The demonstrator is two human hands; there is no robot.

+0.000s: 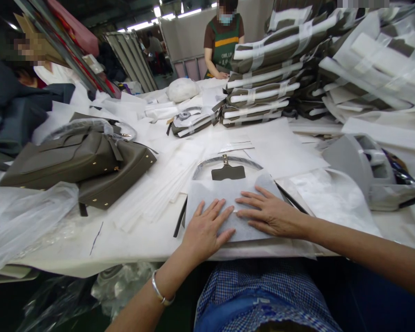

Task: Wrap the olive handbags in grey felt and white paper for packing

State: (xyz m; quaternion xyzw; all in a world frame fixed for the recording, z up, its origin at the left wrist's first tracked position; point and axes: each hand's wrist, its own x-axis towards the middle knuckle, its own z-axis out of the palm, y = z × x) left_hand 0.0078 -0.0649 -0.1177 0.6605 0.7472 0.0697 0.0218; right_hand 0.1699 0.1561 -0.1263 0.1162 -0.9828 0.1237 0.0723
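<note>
A handbag lies flat in front of me, its wrapped handle pointing away and a dark flap with a metal clasp showing. White tissue paper covers most of its body, and dark strap ends stick out at both sides. My left hand rests flat on the left part of the paper, fingers spread. Opposite it, my right hand presses on the right part with its fingers stretched out. The fingertips of both hands nearly meet at the middle. What lies under the paper is hidden.
Olive handbags lie at the left. Wrapped bags form a tall stack at the back right. White paper strips lie left of my work. A grey tape dispenser stands at the right. Across the table is a person in a green apron.
</note>
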